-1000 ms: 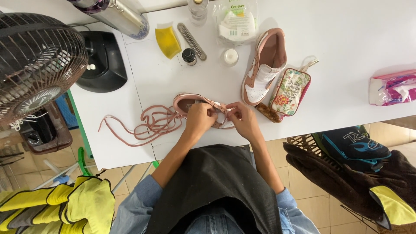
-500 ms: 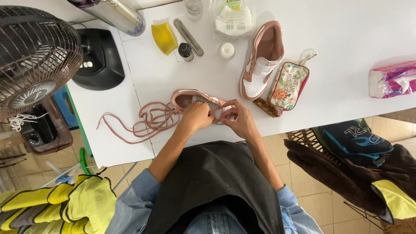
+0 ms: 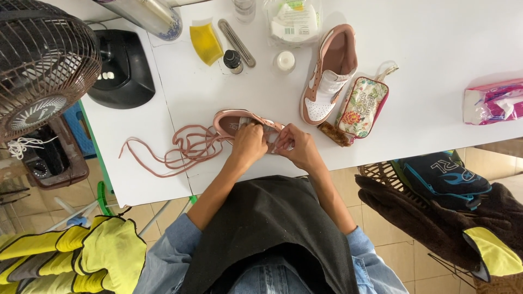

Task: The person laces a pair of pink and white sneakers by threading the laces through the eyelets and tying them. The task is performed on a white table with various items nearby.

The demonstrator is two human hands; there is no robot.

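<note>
The person wears a light blue denim shirt, its sleeves pushed up above the elbows so the forearms are bare. Over it hangs a plain black apron that covers the chest and lap, with blue jeans showing below its lower edge. The left hand (image 3: 248,146) and the right hand (image 3: 298,149) are bare: no gloves, and no rings, watch or bracelet can be made out.

Head camera — straight down, over table (image 3: 436,32).
</note>
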